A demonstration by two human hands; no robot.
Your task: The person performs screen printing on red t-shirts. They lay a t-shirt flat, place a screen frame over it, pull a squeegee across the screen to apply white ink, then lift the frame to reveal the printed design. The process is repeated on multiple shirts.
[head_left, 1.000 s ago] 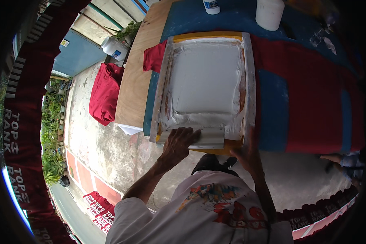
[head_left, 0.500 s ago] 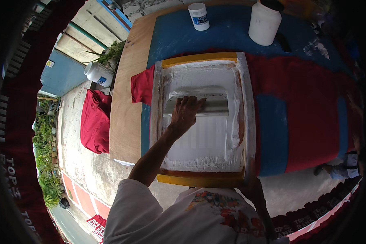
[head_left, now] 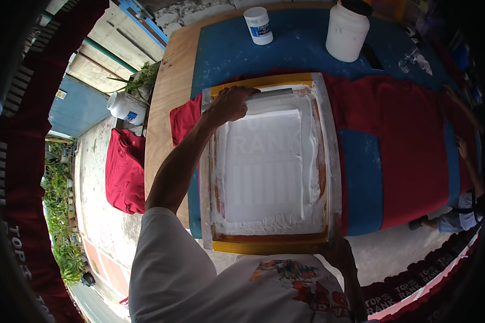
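Note:
My left hand (head_left: 231,105) grips a metal squeegee (head_left: 275,93) at the far end of the screen frame (head_left: 330,161), which has yellow ends and pale sides. White ink (head_left: 264,204) coats the mesh, with faint lettering and stripes showing through. My right hand (head_left: 334,245) is at the frame's near right corner, holding it, its fingers partly hidden. Under the frame lies a red shirt (head_left: 183,124), spread over a blue board (head_left: 361,177), with a sleeve out to the left.
A white tub (head_left: 257,26) and a lidded jar (head_left: 346,32) stand at the back. Folded red fabric (head_left: 124,172) hangs by the wooden left edge (head_left: 164,81), near another jug (head_left: 126,107). At the right, a co-worker's hands (head_left: 458,145) touch red shirts (head_left: 415,172).
My left hand has pushed the squeegee from the near end of the screen to the far end, uncovering the faint design. The co-worker's arms have come further into view at the right.

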